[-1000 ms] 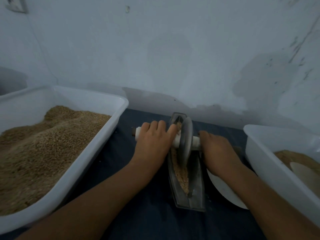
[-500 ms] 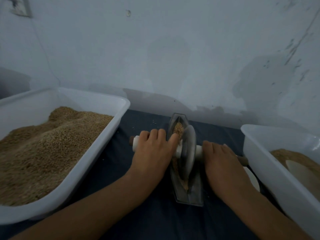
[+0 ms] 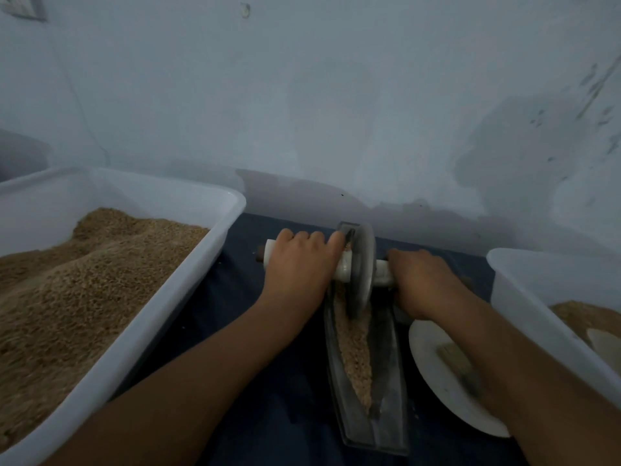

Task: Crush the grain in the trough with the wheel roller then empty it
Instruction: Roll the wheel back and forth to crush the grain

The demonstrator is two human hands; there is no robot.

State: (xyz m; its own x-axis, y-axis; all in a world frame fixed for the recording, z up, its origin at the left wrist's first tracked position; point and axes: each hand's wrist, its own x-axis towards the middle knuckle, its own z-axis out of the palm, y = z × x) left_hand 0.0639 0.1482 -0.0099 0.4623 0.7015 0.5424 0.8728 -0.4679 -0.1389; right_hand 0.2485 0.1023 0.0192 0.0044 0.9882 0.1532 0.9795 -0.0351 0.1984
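Trough lower centre of frame, grain in it looks partly crushed. Wheel sits at the trough's far end. Left hand has fingers curled over the white handle left of the wheel; right hand grips the handle right of it, fingers mostly hidden. Crushing under way, emptying not yet done. White plate just right of trough. Grain tub left, second tub right edge.
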